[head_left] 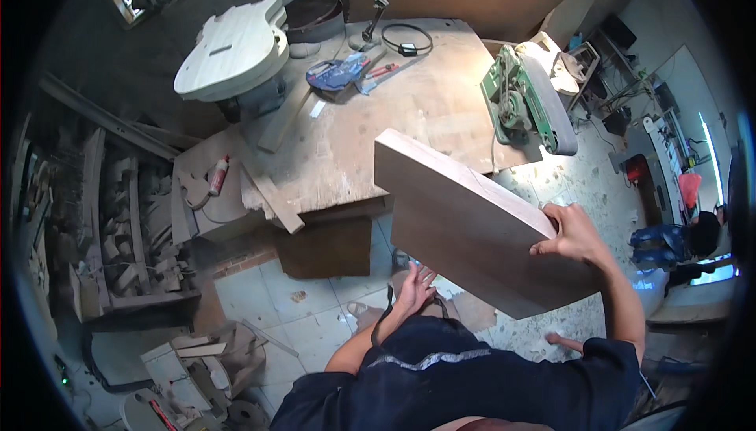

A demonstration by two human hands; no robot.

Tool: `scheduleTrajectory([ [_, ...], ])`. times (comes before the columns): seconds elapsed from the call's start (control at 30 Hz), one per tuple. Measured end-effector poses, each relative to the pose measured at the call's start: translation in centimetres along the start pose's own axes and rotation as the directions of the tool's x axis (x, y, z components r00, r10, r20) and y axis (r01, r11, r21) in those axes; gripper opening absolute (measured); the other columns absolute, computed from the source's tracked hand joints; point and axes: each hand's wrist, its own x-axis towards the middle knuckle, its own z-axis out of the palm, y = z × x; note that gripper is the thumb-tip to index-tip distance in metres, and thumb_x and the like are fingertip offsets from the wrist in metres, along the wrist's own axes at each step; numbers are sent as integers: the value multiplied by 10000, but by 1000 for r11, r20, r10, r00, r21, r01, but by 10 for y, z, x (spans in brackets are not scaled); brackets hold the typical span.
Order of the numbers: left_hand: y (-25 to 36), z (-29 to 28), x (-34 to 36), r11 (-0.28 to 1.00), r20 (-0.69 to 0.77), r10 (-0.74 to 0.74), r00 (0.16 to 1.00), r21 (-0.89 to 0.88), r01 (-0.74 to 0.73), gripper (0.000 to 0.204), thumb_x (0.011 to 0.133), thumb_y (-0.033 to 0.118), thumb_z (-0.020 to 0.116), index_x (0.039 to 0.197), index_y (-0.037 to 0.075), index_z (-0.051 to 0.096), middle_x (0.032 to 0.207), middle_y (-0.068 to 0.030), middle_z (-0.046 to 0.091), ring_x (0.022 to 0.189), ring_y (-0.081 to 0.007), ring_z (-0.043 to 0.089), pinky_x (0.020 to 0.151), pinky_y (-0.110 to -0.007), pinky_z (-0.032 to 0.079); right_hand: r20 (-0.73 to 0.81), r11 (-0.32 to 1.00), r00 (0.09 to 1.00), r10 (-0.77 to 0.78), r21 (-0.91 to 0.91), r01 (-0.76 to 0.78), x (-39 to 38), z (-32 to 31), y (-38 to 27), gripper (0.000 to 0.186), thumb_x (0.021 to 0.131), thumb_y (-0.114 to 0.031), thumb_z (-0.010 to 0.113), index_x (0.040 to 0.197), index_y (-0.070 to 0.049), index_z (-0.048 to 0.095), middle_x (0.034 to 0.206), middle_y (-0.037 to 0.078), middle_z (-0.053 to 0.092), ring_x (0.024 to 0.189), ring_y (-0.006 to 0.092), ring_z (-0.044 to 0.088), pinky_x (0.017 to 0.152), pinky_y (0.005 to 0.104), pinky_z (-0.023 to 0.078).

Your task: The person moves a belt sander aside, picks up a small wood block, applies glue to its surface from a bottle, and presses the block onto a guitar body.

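Observation:
A thick, flat wooden board (472,234) stands on edge in the air in front of my body, its pale long edge facing up. My right hand (572,234) grips it near the right end, with the thumb on the near face and the fingers over the top edge. Below the board's lower left part, my left hand (413,288) is open with the fingers spread, palm turned up, and holds nothing. Whether its fingertips touch the board I cannot tell.
Ahead is a wooden worktable (354,147) with a desk lamp (366,37) and blue bag (339,74). A pale guitar body (235,49) stands at the far left, a green belt sander (524,100) at the right. Wood offcuts (209,368) lie lower left; a person (665,246) is far right.

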Motion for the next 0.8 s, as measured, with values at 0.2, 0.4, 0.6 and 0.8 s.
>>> scheduleTrajectory([
  [0.2, 89, 16, 53, 951, -245, 234, 941, -142, -274, 544, 943, 643, 573, 1089, 121, 617, 981, -21, 625, 972, -189, 618, 868, -377, 489, -77, 883, 987, 142, 461, -91, 59, 5, 43, 446, 559, -239, 895, 822, 20, 644, 687, 71, 630, 633, 148, 550, 591, 336, 420],
  [0.4, 214, 30, 97, 840, -426, 541, 725, 307, -447, 397, 920, 375, 601, 1173, 71, 640, 1036, -70, 712, 1003, -191, 657, 900, -395, 511, -10, 565, 992, 123, 823, -62, 148, 59, 105, 505, 620, -92, 802, 1085, 56, 675, 922, 67, 704, 798, 149, 657, 780, 285, 535],
  [0.6, 318, 23, 143, 758, -484, 634, 603, 541, -364, 420, 815, 309, 658, 1088, -10, 668, 1217, -158, 602, 1177, -263, 541, 1038, -454, 432, 29, 206, 993, 111, 977, -52, 218, 151, 116, 417, 712, -77, 772, 1086, 79, 671, 945, 113, 723, 820, 160, 685, 766, 282, 552],
  [0.8, 360, 51, 183, 740, -637, 589, 497, 672, -17, 816, 752, 411, 701, 1382, -78, 526, 1416, -238, 505, 1385, -360, 415, 1118, -538, 342, 134, -44, 980, 146, 991, -128, 259, 237, 143, 431, 752, -126, 747, 1113, 88, 652, 968, 148, 718, 815, 199, 703, 781, 319, 571],
])
